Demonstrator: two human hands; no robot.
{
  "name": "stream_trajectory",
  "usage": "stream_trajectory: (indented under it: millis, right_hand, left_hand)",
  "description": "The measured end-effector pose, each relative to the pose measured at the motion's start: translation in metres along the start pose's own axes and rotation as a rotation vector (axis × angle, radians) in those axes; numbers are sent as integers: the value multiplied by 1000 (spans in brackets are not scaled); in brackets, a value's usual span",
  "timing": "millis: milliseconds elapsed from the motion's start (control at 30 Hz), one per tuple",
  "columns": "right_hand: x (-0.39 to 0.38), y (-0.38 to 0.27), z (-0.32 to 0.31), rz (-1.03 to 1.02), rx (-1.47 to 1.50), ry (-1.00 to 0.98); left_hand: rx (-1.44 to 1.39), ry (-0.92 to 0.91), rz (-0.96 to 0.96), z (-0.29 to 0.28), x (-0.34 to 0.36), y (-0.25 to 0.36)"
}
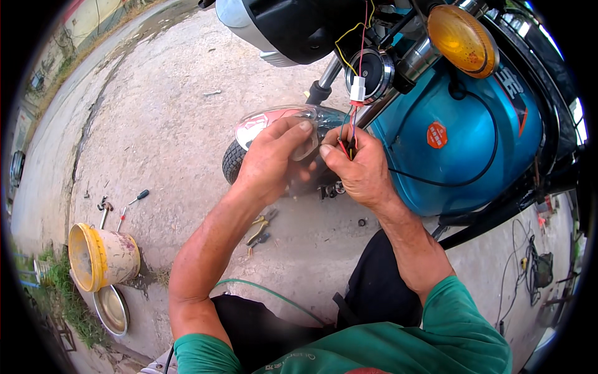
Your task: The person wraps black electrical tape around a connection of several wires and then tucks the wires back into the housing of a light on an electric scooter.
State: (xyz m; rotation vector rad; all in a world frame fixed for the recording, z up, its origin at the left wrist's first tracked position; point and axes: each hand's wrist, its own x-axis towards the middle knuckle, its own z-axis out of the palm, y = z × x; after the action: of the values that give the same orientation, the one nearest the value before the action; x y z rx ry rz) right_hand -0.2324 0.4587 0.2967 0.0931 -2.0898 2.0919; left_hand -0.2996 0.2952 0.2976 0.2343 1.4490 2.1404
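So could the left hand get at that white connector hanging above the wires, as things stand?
Probably yes. The white connector hangs in open air just above and to the right of the left hand, with nothing between them. But that hand's fingers are on the clear lens cover, so it would need to let go first.

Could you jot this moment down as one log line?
left hand: steadies clear lamp cover | right hand: pinches thin wires | near: teal scooter, pliers
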Motion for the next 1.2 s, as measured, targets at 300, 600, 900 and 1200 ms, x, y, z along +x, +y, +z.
stream_trajectory:
  millis: [300, 600, 900, 1200]
  right_hand:
    - [6, 5, -9, -138, -92, 63]
    - [4, 7, -3, -212, -128, -40]
    - [3, 1, -6, -151, -78, -43]
    - [-2, -2, 0, -53, -32, -84]
  left_hand:
    - [22, -384, -149, -34, -3, 9]
    - [-54, -407, -243, -32, -6, -3]
    - [270, -326, -106, -22, -17, 9]
    - [142, -273, -50, -33, -9, -1]
